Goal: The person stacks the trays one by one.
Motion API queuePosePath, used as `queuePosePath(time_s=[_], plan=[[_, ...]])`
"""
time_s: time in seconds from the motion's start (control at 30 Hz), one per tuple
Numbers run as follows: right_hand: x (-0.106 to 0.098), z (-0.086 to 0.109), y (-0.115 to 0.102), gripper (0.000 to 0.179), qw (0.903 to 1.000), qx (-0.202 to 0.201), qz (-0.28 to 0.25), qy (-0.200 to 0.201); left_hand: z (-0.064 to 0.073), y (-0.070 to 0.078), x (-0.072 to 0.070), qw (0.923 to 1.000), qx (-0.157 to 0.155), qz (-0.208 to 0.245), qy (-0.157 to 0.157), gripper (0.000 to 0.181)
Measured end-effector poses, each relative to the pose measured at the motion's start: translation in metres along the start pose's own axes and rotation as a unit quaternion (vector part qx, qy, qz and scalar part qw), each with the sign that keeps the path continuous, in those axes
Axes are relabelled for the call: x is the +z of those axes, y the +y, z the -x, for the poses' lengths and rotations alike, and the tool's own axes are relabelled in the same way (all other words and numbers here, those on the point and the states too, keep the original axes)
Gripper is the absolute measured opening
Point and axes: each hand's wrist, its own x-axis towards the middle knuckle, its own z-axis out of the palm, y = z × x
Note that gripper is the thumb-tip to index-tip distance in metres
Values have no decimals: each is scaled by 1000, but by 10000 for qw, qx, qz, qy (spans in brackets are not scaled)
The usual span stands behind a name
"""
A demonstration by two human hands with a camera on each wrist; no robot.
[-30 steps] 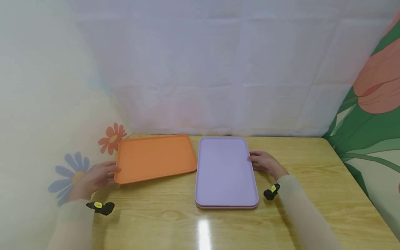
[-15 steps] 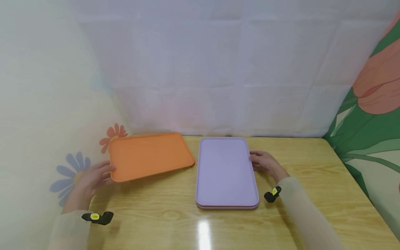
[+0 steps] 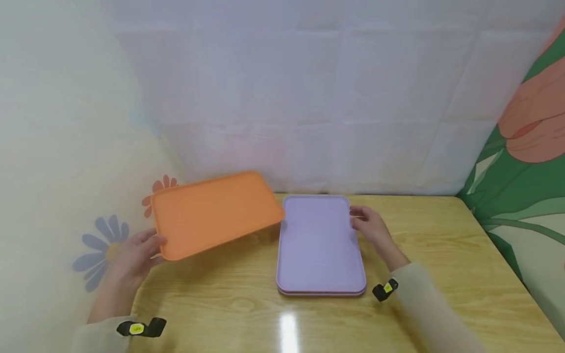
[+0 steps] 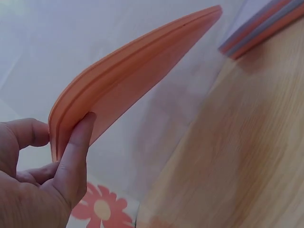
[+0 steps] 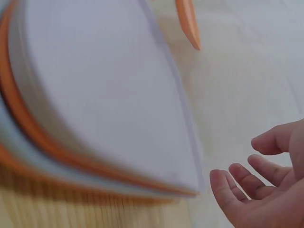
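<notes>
My left hand (image 3: 139,252) pinches an orange tray (image 3: 216,213) at its left end, thumb on one side and fingers on the other. The tray is held up off the table and tilted, its far right corner overlapping the purple tray in the head view. That purple tray (image 3: 320,245) lies on top of a stack, long side pointing away from me. In the right wrist view, orange layers (image 5: 28,111) alternate with pale ones beneath it. Beside the stack's right edge, my right hand (image 5: 266,180) has loosely bent fingers, apart from the trays and holding nothing.
A wood-grain table (image 3: 229,304) bears the stack. White cloth (image 3: 265,98) hangs behind its back edge. On the left is a pale wall with painted flowers (image 3: 106,250); a large floral print (image 3: 529,122) covers the right side.
The orange tray has risen off the table and tilted, its right end swinging up and then rightward toward the stack. My right hand has come slightly up from the stack's edge.
</notes>
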Motion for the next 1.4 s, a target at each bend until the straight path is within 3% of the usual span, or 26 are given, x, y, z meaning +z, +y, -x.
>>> queuePosePath(time_s=[0.13, 0.3, 0.53, 0.77, 0.9, 1.13, 1.3, 1.4], plan=[[12, 9, -5, 42, 9985, -136, -515, -144, 4, -5, 20, 9986, 349, 375, -158, 30], [25, 19, -10, 42, 9913, -31, -1281, -297, 8, -10, 49, 9952, 521, 773, -301, 31], [46, 30, -12, 45, 9700, 102, -2381, -479, 11, -13, 88, 9942, 445, 942, -251, 22], [61, 40, -15, 48, 9509, 169, -3011, -698, 10, -18, 118, 9957, 236, 886, -152, 24], [67, 46, -18, 47, 9357, 322, -3457, -621, 9, -20, 131, 9960, 116, 878, -79, 28], [73, 51, -23, 39, 8930, 426, -4468, -341, 5, -26, 145, 9966, 84, 816, -107, 38], [75, 52, -27, 27, 8737, 489, -4840, -80, 4, -32, 155, 9968, 88, 785, -77, 43], [76, 51, -31, 29, 8591, 483, -5095, 6, 3, -35, 162, 9966, 85, 815, -32, 42]])
